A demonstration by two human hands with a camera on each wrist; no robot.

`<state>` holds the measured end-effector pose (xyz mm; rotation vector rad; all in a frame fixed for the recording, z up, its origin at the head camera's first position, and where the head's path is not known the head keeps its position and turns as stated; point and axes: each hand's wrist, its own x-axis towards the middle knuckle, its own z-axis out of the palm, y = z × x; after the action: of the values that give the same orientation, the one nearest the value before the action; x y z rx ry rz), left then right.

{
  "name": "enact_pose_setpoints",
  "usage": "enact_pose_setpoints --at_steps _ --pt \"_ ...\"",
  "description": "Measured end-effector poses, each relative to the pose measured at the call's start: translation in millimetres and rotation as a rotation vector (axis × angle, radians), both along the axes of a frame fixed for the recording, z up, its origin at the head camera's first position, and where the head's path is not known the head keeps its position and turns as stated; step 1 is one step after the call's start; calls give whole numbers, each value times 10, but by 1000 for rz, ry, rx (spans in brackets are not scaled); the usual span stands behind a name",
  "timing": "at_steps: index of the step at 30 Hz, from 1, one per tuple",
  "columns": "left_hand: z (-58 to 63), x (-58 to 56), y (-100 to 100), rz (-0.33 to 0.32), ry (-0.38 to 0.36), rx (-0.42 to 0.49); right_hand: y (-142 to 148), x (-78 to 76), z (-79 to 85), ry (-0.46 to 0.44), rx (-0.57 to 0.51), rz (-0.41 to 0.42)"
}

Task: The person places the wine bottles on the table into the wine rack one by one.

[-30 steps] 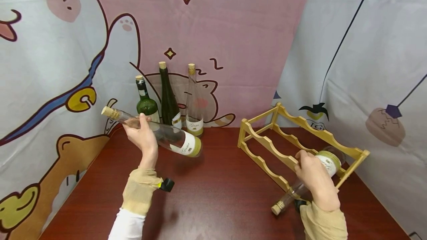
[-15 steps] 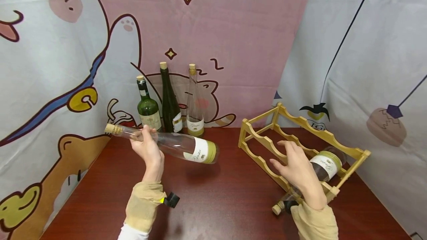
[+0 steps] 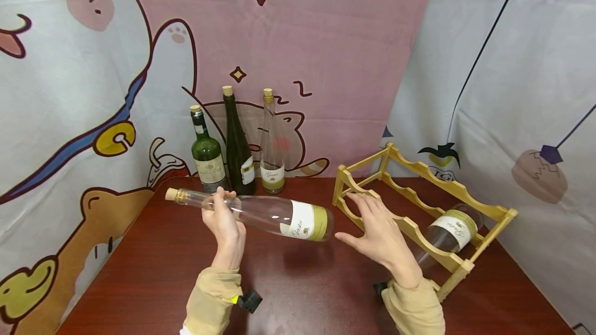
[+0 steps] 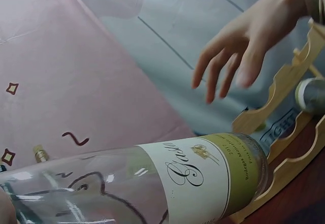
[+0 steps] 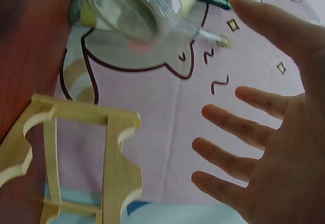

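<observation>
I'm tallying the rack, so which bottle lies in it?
The clear bottle at the right end of the rack. The left hand holds another clear bottle; the short green bottle, tall green bottle and third clear bottle stand upright.

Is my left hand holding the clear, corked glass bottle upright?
No, your left hand holds the clear, corked glass bottle nearly level, its tan cork pointing left.
</observation>
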<state>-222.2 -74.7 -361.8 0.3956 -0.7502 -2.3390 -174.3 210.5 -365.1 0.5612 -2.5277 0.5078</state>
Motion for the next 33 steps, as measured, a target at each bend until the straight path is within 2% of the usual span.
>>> enact_pose_setpoints --at_steps 8,13,22,33 --pt "-30 82 99 -111 -50 28 -216 21 -50 -7 75 13" --pt "-34 122 146 -150 -88 30 -295 23 -72 7 97 35" --pt "-11 185 224 -181 -59 44 -370 34 -85 -37 116 46" --pt "-28 232 316 -209 -55 28 -418 52 -127 16 170 18"
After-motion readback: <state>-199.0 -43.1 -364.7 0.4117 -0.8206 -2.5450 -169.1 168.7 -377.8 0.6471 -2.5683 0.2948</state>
